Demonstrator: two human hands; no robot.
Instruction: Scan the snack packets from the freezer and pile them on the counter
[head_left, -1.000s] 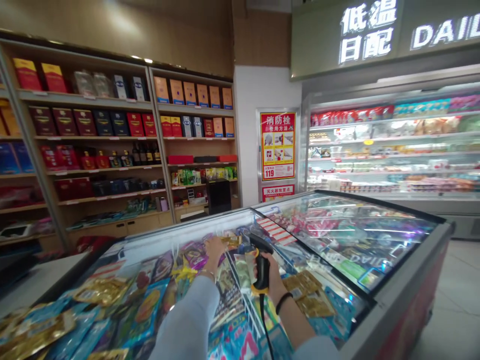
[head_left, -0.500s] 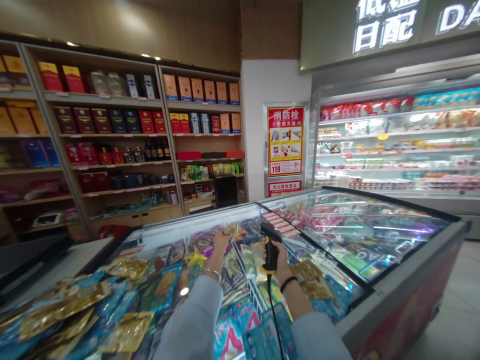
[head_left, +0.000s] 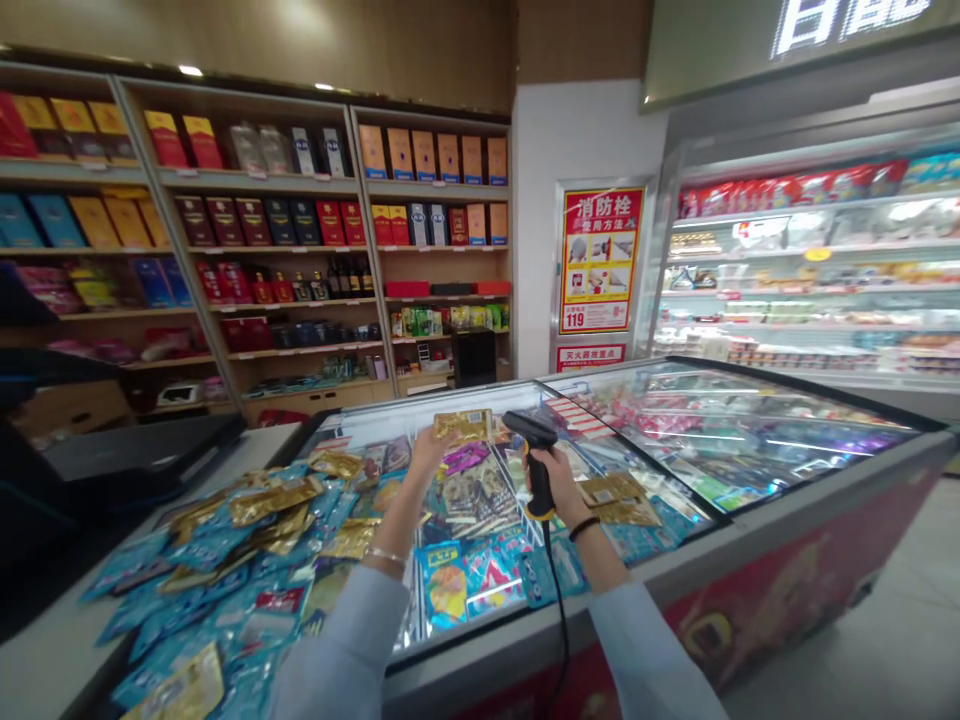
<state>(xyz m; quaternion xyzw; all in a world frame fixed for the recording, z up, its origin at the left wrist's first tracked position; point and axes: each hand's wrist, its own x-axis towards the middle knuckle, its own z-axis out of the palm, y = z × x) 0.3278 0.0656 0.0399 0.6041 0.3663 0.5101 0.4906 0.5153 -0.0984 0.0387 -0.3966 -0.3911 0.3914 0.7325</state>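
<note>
Over the open half of the chest freezer (head_left: 442, 668), my left hand (head_left: 429, 452) grips the left end of a gold foil packet (head_left: 466, 426), which is held up with a barcode label facing me. My right hand (head_left: 551, 478) is wrapped around the handle of a black and yellow barcode scanner (head_left: 534, 430). Its head points left towards the packet, and its cable (head_left: 556, 590) hangs down over the freezer's front. Below my hands lie packaged goods, among them blue packets (head_left: 444, 588) and a purple one (head_left: 466, 458).
Gold and blue packets (head_left: 277, 500) lie heaped on the counter (head_left: 45, 655) at left. More gold packets (head_left: 619, 498) rest on the freezer's right side, near its glass lid (head_left: 750, 440). Behind stand shelves of boxed goods (head_left: 270, 220) and a lit refrigerated display (head_left: 795, 270).
My left hand has lifted the gold packet up from among the freezer goods, its barcode now showing. The scanner has turned towards it. My view has shifted left and down.
</note>
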